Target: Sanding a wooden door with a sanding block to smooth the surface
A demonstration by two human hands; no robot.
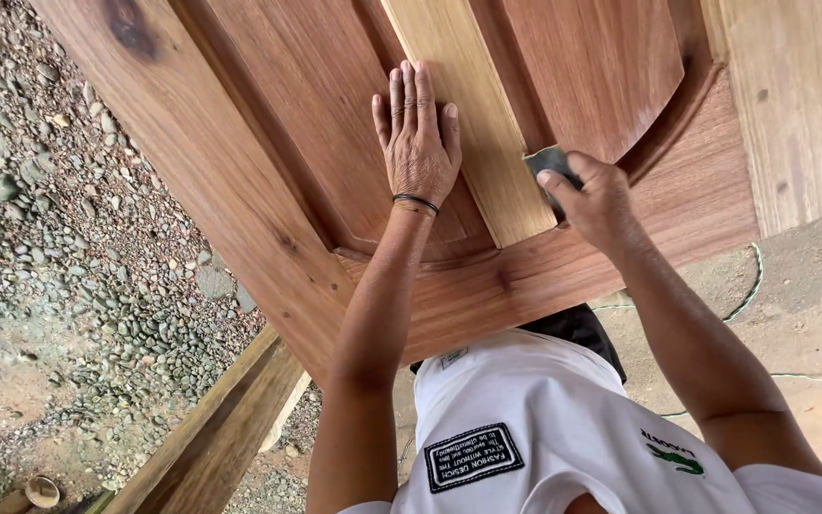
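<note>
We look down on a reddish-brown wooden door (268,143) lying flat before us, its raised panels divided by a paler central strip (468,114) that runs away from our body. Our left hand (418,133) lies released and flat on the door, palm down with the fingers stretched out and close together, resting on the left panel just beside the pale strip; a thin dark band (416,201) circles that wrist. Our right hand (594,195) is clenched around a small folded piece of grey sandpaper (548,160), the thumb pressing over it, and holds it against the wood at the right edge of the pale strip, where the curved lower border of the right panel (601,67) meets the bottom rail (563,266). The two hands are near each other, with the strip between them. The near end of the door reaches over our white shirt (544,428), which carries a dark sewn patch and a small green emblem. To the left the ground is covered with grey gravel and pebbles (68,209), and a wooden beam (221,428) slants beneath the door's corner. To the right a thin green cord (749,295) trails over bare dirt, and pale unfinished timber (801,105) stands beside the door.
</note>
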